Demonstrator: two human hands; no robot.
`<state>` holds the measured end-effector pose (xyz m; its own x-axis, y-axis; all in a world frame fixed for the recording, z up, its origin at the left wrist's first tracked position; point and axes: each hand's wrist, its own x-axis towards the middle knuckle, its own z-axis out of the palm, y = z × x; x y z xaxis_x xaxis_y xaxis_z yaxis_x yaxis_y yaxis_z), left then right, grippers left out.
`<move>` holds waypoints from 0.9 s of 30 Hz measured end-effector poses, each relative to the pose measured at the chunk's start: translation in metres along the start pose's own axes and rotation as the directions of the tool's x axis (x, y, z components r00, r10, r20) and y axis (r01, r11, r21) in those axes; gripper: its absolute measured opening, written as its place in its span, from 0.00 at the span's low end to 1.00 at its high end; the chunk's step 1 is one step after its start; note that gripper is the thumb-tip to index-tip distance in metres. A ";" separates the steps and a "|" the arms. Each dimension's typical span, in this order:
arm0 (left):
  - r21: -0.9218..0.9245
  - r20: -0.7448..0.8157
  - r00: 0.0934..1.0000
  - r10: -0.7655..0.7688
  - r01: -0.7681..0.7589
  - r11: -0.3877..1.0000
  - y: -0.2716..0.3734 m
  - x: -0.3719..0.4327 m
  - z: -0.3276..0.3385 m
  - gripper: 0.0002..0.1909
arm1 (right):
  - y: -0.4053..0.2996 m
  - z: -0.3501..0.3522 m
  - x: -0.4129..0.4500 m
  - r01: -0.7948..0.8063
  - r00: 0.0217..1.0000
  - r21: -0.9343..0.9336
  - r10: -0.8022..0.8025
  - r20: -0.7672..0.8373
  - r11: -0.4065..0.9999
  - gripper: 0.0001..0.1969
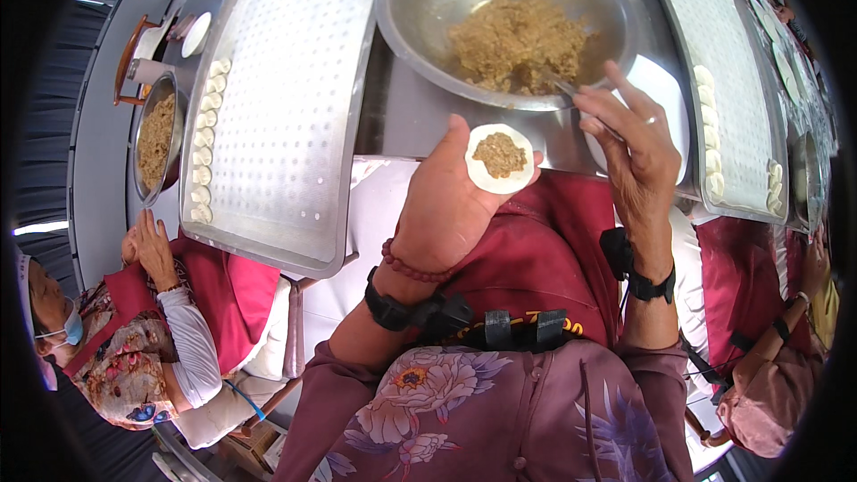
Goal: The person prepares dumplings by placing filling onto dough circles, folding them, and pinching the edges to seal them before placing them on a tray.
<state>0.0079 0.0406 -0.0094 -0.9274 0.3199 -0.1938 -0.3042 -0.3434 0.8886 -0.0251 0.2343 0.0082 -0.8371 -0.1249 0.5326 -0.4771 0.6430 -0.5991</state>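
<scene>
My left hand (445,197) is turned palm up, with a round white dumpling wrapper (477,164) resting on its fingers. A mound of brown minced filling (499,154) lies in the middle of the wrapper, leaving a pale rim all round. At the near right rim of a large steel bowl (418,47), my right hand (633,130) holds a thin metal utensil (564,85) between thumb and fingers. The utensil's far end reaches into the filling mass (519,37) inside the bowl, so its tip is hidden.
Left of the bowl, a perforated metal tray (288,94) carries a row of folded dumplings (203,156). Another tray (743,100) with dumplings stands right. A white board or plate (659,90) lies under my right hand. Co-workers sit at both sides; one person (154,321) has a smaller filling bowl (175,140).
</scene>
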 end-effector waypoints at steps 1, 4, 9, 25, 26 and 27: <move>-0.392 -0.030 0.996 -0.080 0.062 0.918 -0.001 0.001 0.001 0.28 | 0.002 0.004 0.003 0.000 1.000 0.000 0.000 -0.001 1.000 0.11; -0.708 -0.028 0.985 -0.172 0.102 0.699 0.000 0.003 0.006 0.28 | 0.010 0.013 0.008 0.051 0.999 -0.082 -0.051 -0.001 0.995 0.10; -0.674 -0.050 0.980 -0.194 0.110 0.730 0.000 0.004 0.009 0.28 | 0.007 0.012 0.007 0.066 0.998 -0.247 -0.064 0.018 0.967 0.17; -0.710 0.013 0.978 -0.206 0.154 0.687 0.003 0.003 0.017 0.29 | -0.011 0.000 -0.046 -0.033 0.979 0.169 -0.003 0.205 0.985 0.17; -0.725 0.008 0.978 -0.208 0.149 0.672 0.004 0.003 0.017 0.28 | -0.014 0.002 -0.047 -0.052 0.982 0.199 0.013 0.190 0.979 0.14; -0.725 0.009 0.978 -0.209 0.150 0.672 0.003 0.003 0.017 0.28 | -0.013 0.003 -0.047 -0.052 0.982 0.198 0.014 0.189 0.979 0.14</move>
<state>0.0076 0.0556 0.0002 -0.8416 0.3921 -0.3716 -0.5013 -0.8231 0.2669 0.0200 0.2290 -0.0110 -0.8793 -0.2567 0.4011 -0.4762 0.4858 -0.7329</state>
